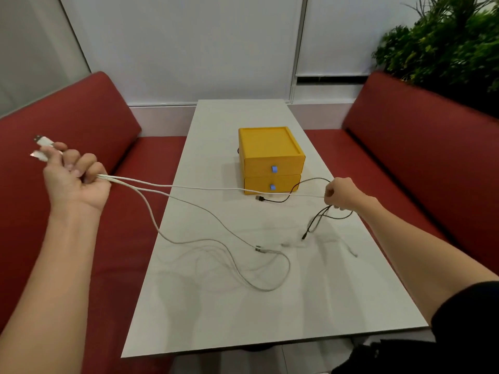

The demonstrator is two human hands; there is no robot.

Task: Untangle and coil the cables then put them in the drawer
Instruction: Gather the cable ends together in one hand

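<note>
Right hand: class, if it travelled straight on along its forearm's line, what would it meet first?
Probably the yellow drawer unit, near its right front corner. The right hand looks raised above the table, so depth is uncertain.

2 drawers (259,166), 1 black cable (259,197), 2 benches (81,117), 1 table (243,306).

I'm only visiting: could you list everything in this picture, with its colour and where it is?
white cables: at least two, white, strung left to right, loops lying nearer the front
black cable: one, black, right of middle
drawer box: one, yellow, mid-table
table: one, white, centre
benches: two, red, either side
plant: one, green, top right
left hand: one, over left bench, grips white cables' plug ends
right hand: one, at table's right edge, holds a white cable and black cable
</note>
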